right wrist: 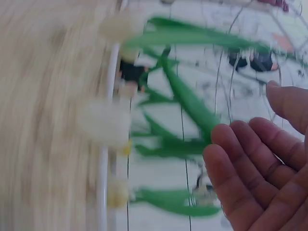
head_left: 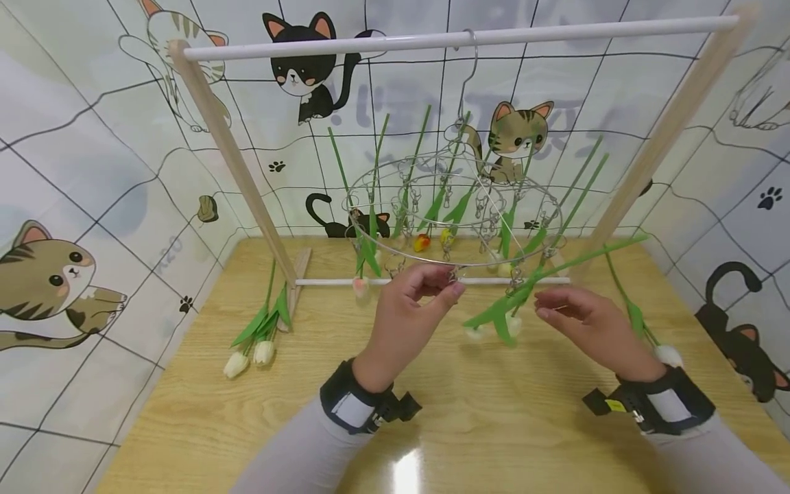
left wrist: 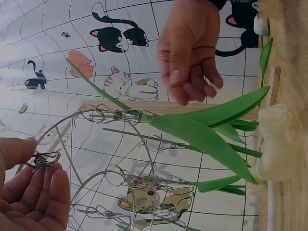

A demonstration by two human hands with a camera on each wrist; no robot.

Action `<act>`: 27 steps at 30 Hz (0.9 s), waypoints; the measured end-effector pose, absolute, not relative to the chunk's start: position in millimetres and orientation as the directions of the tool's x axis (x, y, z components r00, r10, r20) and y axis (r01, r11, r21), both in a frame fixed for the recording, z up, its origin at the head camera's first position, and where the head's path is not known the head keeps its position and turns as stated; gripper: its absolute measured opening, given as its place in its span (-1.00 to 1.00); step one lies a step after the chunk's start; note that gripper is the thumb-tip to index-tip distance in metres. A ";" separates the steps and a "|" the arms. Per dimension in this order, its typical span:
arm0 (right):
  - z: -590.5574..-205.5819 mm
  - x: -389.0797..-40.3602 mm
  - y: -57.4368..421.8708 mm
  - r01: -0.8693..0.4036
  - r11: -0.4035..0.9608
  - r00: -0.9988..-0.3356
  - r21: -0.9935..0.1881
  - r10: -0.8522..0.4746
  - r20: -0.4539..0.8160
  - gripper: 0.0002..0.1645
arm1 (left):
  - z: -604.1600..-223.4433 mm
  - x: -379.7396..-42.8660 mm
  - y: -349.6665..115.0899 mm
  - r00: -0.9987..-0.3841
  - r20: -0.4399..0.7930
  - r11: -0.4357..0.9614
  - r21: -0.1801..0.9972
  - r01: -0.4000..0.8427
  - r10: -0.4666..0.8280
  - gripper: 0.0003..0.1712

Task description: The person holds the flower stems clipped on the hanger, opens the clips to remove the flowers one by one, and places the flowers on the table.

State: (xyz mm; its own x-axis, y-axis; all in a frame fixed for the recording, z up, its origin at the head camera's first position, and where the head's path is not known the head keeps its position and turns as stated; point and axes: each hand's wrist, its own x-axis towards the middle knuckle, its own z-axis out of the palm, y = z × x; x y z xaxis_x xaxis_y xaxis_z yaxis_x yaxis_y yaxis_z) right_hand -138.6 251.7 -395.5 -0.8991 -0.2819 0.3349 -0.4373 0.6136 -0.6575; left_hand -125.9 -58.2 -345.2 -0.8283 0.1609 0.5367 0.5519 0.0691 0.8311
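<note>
From a white bar hangs a round wire hanger (head_left: 395, 255) with small metal clips. My left hand (head_left: 404, 319) is at its front rim and pinches one metal clip (left wrist: 45, 159) between thumb and fingers. To the right, an artificial white tulip (left wrist: 276, 144) hangs head down from a clip, its green leaves (head_left: 503, 312) spread and its stem slanting up to the right. My right hand (head_left: 589, 329) is just right of these leaves, fingers loosely bent with nothing in them. Several more tulips hang around the hanger, among them an orange-red one (head_left: 422, 242) and a pink one (head_left: 361, 285).
The rack has wooden side posts (head_left: 234, 165), the white top bar (head_left: 395, 42) and a low white bar (head_left: 333, 282). White tulips (head_left: 263, 353) lie on the wooden table (head_left: 185, 412) at the left; another white tulip (head_left: 668, 355) lies at the right, partly behind the right wrist.
</note>
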 end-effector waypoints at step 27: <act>-419.8 -141.4 192.8 -0.508 0.319 -0.859 -0.800 -0.258 0.442 -0.79 | -356.8 -129.4 -47.3 -0.760 0.635 0.172 0.741 0.649 0.138 -0.66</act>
State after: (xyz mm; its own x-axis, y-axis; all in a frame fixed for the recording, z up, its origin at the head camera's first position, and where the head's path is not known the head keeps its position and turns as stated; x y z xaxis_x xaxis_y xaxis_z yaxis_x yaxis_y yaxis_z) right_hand -141.4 192.8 -419.8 -0.8588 -0.2583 0.4424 -0.5081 0.3189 -0.8001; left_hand -129.4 -47.3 -356.8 -0.7603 0.1382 0.6347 0.6495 0.1718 0.7407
